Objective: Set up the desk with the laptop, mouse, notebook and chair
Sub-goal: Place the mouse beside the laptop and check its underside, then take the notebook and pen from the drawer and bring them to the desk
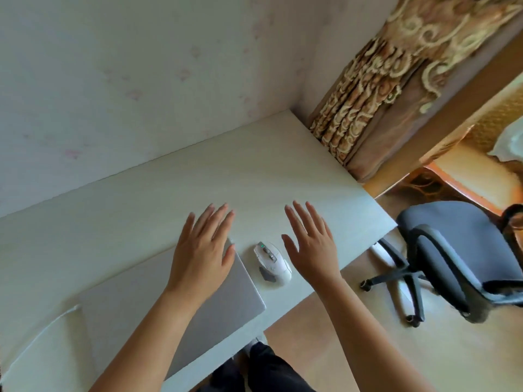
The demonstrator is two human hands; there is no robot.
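A closed silver laptop lies flat near the front edge of the white desk, and the left hand is over its far right corner, palm down, covering that corner from view; whether the palm actually touches the lid cannot be told. Just beside the laptop's right edge sits a white mouse with grey buttons and a small green light, lying in the gap between the two hands. The right hand is just to the right of the mouse, apart from it, over bare desk. Both hands are empty with fingers straight and spread loosely, pointing away toward the wall, and both bare forearms reach in from the lower edge of the view. A white cable runs from the laptop's left side across the desk. The grey office chair with dark armrests stands on the floor to the right, well apart from the desk's front, beside the patterned curtain.
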